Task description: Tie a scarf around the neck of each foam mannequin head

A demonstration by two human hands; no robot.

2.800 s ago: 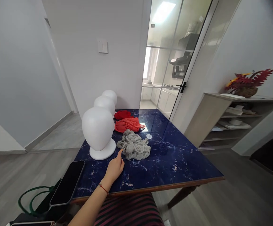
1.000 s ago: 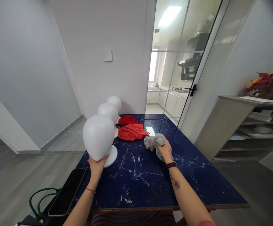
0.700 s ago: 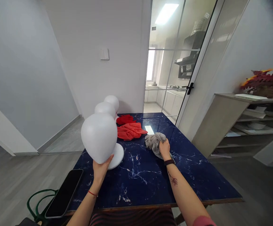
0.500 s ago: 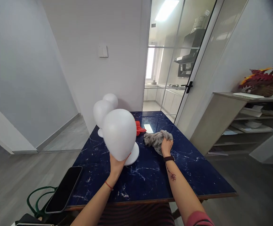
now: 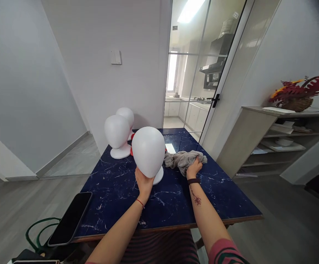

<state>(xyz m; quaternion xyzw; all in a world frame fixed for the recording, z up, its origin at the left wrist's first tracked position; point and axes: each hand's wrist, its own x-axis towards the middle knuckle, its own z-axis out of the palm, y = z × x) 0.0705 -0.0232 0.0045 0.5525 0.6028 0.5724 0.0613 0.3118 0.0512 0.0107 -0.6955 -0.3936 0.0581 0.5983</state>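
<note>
Three white head forms [image 5: 117,131] are all bare for now, the left hand [image 5: 144,184] grasping the nearest form [image 5: 148,151] from below and the right hand [image 5: 194,168] clutching the grey cloth [image 5: 177,160] beside it on the blue table [image 5: 107,205].

The white mannequin head [image 5: 148,151], smooth and egg-shaped with a round base [image 5: 159,176], is near upright at the worktop [image 5: 110,198], gripped low from the near side. The crumpled, thin grey cloth [image 5: 178,160] lies bunched to its right, gripped at its right end.
</note>
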